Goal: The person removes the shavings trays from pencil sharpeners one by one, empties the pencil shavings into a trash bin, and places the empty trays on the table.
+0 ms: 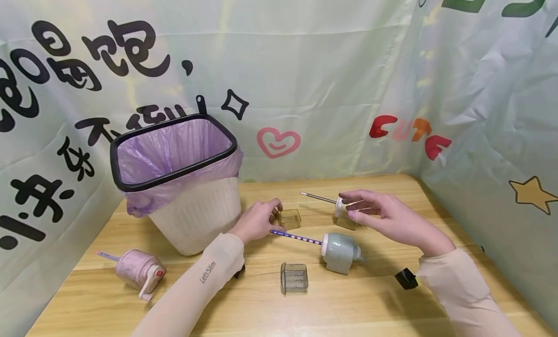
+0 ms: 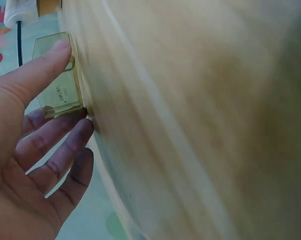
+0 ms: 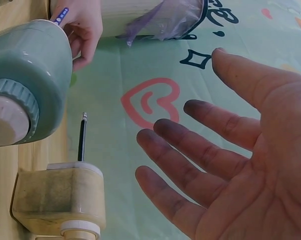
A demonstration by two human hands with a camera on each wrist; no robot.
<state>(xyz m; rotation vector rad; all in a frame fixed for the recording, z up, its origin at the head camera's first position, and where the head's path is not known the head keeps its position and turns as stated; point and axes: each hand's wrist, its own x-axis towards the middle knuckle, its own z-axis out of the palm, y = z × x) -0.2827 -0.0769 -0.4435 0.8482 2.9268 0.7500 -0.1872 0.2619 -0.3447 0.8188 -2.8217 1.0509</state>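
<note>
My left hand [image 1: 258,221] pinches a see-through yellowish shavings drawer [image 2: 63,82] by its edge, close over the table, with the thumb across its face and fingers under its end. My right hand [image 1: 388,216] is held up with fingers spread, and dark smudges mark its fingertips. Beside it stands a white and yellowish pencil sharpener [image 3: 60,200] with a dark pencil [image 1: 318,197] stuck in its front. Nearer to me sits a grey-green pencil sharpener [image 1: 340,252], a blue dotted pencil [image 1: 296,237] in it. A greyish see-through drawer [image 1: 294,278] lies in front of that.
A white bin [image 1: 200,211] lined with a purple bag [image 1: 174,148] stands at the back left. A pink crank sharpener [image 1: 138,269] holding a pencil [image 1: 106,256] is at the left of the wooden table [image 1: 253,308]. Printed cloth [image 1: 331,85] walls off the back and sides.
</note>
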